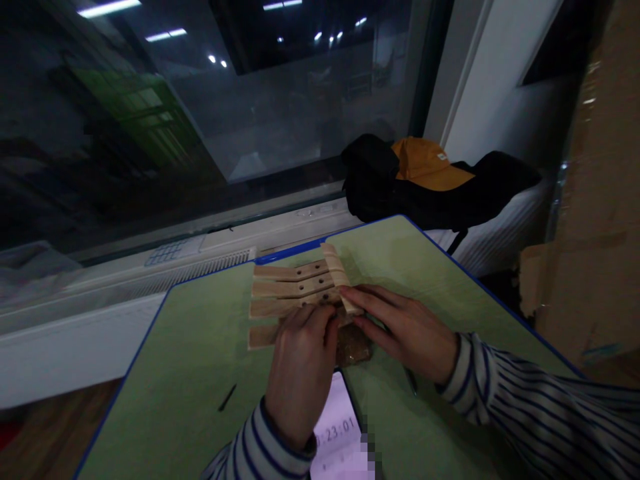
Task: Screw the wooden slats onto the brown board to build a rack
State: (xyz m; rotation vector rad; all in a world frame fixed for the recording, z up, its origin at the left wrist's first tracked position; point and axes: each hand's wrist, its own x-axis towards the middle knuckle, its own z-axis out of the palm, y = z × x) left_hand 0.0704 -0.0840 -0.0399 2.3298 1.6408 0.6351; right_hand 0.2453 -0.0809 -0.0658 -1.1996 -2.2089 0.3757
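Note:
Several light wooden slats point(287, 288) with drilled holes lie side by side on a green table point(190, 360). One more slat point(337, 270) lies across their right ends. My left hand point(300, 370) rests over the lower slats, fingers curled and pinched at the slat ends. My right hand point(400, 327) lies flat beside it, its fingers stretched onto the lower end of the crossing slat. A small brownish packet point(354, 345) sits under and between both hands. Both sleeves are striped.
A lit phone point(340, 433) lies near the table's front edge by my left wrist. A short dark stick point(227, 397) lies on the table's left. A black bag point(430, 193) with an orange cap point(425, 163) sits on the window ledge behind. Cardboard point(595, 253) stands at the right.

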